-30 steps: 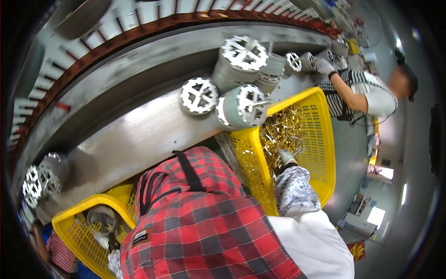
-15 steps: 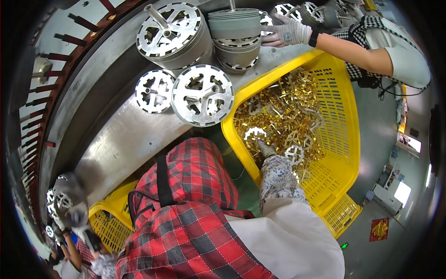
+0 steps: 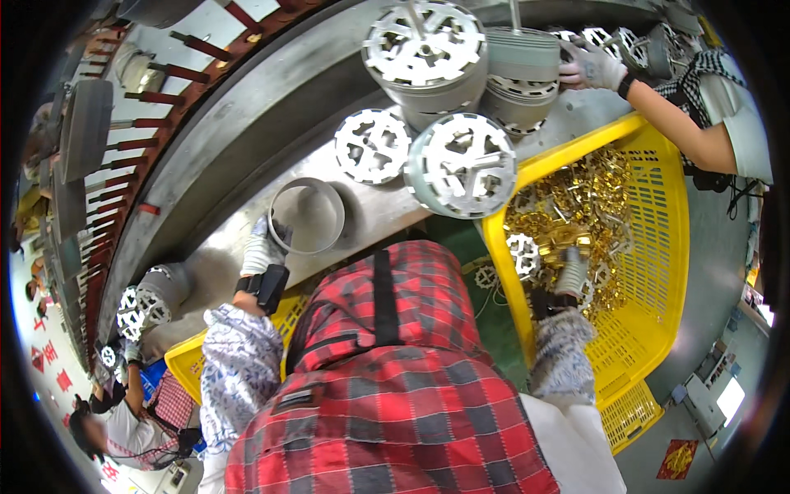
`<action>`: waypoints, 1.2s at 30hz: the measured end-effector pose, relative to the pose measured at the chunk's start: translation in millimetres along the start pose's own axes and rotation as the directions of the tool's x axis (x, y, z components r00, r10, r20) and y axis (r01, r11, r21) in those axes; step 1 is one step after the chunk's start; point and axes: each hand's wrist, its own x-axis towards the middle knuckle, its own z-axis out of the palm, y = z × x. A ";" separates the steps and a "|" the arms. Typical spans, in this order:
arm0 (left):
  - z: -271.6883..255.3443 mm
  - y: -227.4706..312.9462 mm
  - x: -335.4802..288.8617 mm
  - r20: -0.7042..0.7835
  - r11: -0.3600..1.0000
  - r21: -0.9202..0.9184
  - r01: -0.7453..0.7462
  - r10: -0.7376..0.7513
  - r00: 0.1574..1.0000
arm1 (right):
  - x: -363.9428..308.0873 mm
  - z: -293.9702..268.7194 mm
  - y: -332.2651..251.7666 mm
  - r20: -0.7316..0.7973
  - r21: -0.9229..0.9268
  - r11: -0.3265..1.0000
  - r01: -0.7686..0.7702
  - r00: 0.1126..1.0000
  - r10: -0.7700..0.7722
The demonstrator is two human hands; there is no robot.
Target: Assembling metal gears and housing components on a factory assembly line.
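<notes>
My gloved left hand [image 3: 262,249] grips the lower left edge of a thin grey metal ring [image 3: 339,216]. The ring is over the metal bench, and through its opening the bench shows. In the large yellow basket [image 3: 512,292], my gloved right hand [image 3: 571,273] reaches down among loose gold-coloured metal pieces [image 3: 605,193]. A blurred clump of these pieces is at its fingertips, and the fingers are partly hidden. Beside that hand lies a silver toothed disc [image 3: 522,255]. Nearest the ring on the bench are a silver slotted disc [image 3: 372,146] and a disc-topped cylinder [image 3: 462,169].
Taller stacks of grey rings and slotted discs [image 3: 425,53] stand behind on the metal bench [image 3: 239,239]. A co-worker's gloved hand [image 3: 594,67] touches a green-grey stack [image 3: 522,58]. Red-brown rods [image 3: 177,72] line the far left. Another person [image 3: 136,420] works at lower left.
My left hand has come into view with the metal ring. My right hand is still in the basket, now with gold-coloured pieces at its fingertips. The view has shifted left.
</notes>
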 end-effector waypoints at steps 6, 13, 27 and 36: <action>-6.1 22.7 -22.6 0.077 0.650 0.466 -0.600 0.646 0.759 | -130.4 41.7 -185.7 -0.002 -0.175 0.589 0.789 0.598 -0.802; 78.0 56.4 -177.2 0.577 0.941 0.334 0.061 -0.255 0.776 | -291.5 222.9 -247.1 0.706 0.444 -0.174 0.879 -0.463 -0.536; -28.9 33.1 -125.8 0.512 0.980 0.004 -0.198 0.168 0.843 | -377.5 364.6 -149.6 0.751 0.601 0.111 0.791 -0.512 -0.417; -54.3 -0.6 -78.4 0.275 0.655 0.554 -0.513 0.437 0.856 | -390.0 409.5 -104.8 0.793 0.447 0.058 0.893 -0.365 -0.488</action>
